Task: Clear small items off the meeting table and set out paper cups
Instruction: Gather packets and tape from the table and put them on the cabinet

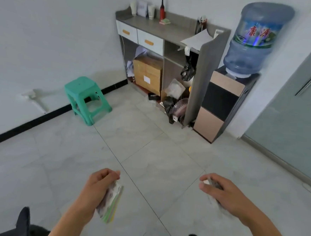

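Note:
My left hand (98, 185) is closed around a clear plastic packet of coloured sheets (111, 205), green and yellow at its edge, held low over the tiled floor. My right hand (219, 192) grips a small crumpled whitish-grey item (213, 185); the blur keeps me from telling what it is. Ahead stands a grey side cabinet (157, 26) with two white drawers; white paper cups (151, 11) stand on its back left corner beside a red bottle (162, 11). No meeting table is in view.
A green plastic stool (87, 99) stands by the left wall. A water dispenser (223, 104) with a blue jug (254, 38) sits right of the cabinet. Cardboard boxes (147, 75) and black bags (170, 106) fill the cabinet's lower space. A glass door (298, 118) is at right.

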`<action>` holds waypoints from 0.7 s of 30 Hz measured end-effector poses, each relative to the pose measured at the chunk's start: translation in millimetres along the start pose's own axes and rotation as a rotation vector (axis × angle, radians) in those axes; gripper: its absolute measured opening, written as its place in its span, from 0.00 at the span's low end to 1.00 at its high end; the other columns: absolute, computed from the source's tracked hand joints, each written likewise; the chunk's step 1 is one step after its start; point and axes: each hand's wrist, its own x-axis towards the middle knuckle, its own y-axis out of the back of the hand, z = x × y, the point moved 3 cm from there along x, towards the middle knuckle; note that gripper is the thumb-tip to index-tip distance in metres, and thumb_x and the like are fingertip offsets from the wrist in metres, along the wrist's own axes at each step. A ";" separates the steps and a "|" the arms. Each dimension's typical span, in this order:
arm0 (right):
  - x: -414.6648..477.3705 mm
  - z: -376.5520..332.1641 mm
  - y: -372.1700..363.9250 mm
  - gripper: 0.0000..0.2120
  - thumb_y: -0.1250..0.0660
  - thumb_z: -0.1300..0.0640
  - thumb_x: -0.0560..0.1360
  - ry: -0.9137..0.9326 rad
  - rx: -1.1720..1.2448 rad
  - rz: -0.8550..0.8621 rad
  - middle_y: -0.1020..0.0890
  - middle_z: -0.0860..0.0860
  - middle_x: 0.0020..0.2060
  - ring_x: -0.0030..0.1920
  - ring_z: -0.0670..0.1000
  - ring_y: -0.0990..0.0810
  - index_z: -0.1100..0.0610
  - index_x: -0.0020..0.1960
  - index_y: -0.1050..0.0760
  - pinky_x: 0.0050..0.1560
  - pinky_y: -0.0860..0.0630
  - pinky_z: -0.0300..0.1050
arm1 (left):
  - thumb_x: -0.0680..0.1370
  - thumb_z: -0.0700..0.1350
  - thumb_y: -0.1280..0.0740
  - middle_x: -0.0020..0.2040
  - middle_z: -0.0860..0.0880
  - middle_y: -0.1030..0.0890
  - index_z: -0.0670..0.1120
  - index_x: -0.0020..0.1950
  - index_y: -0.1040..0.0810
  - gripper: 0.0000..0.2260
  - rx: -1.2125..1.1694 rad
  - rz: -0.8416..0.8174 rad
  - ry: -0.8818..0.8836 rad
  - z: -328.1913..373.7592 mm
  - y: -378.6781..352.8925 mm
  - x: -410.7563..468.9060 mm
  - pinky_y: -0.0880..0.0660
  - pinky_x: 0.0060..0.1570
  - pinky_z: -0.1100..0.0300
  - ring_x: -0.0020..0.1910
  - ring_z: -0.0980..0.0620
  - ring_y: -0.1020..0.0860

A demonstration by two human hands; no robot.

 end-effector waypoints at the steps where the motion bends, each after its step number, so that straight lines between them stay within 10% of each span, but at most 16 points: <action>1: 15.6 -9.0 3.1 0.06 0.29 0.43 0.73 -0.011 0.022 0.002 0.22 0.48 0.36 0.31 0.39 0.25 0.41 0.48 0.19 0.33 0.32 0.29 | 0.77 0.41 0.32 0.23 0.53 0.32 0.43 0.35 0.23 0.11 0.007 -0.027 -0.006 11.5 -3.2 18.1 0.39 0.19 0.69 0.20 0.58 0.35; 21: 487.6 -255.9 109.8 0.13 0.29 0.37 0.69 0.102 -0.097 -0.166 0.19 0.47 0.47 0.47 0.46 0.20 0.41 0.50 0.21 0.45 0.28 0.40 | 0.77 0.42 0.32 0.27 0.46 0.34 0.41 0.35 0.22 0.12 -0.013 0.166 0.039 192.5 2.3 410.8 0.41 0.28 0.61 0.26 0.53 0.36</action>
